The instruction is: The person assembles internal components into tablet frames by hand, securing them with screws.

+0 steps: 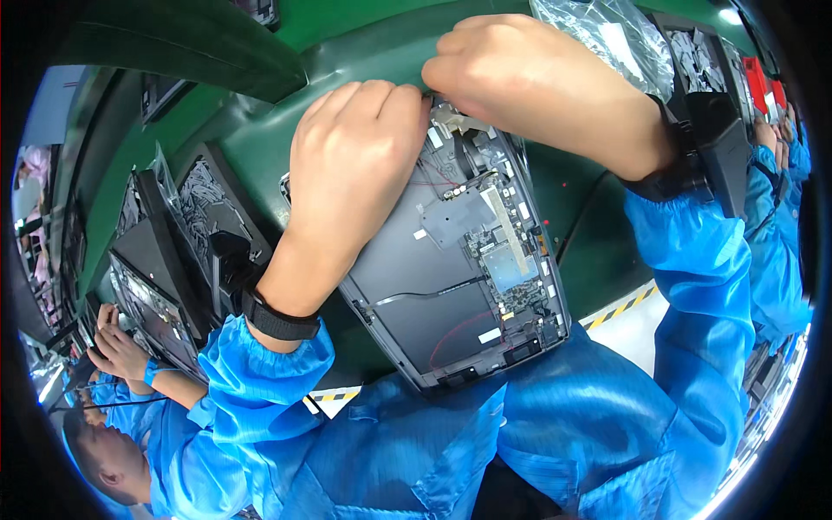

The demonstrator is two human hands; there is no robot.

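An opened dark tablet-like device [451, 269] lies tilted on the green mat, its circuit board [511, 269] and thin wires showing. My left hand [355, 165] rests curled on the device's upper left corner, fingers bent down onto it. Pinched at the device's top edge, my right hand [529, 78] works close to a small silver part [455, 117]. Whether the fingers hold anything is hidden. Both wrists wear black straps and blue sleeves.
Black trays of grey parts [212, 212] stand at the left, and another tray [702, 61] at the upper right beside a clear plastic bag [607, 35]. A co-worker's hands [117, 347] work at the lower left; another blue sleeve [780, 173] is at the right. Yellow-black tape [620, 308] marks the mat's edge.
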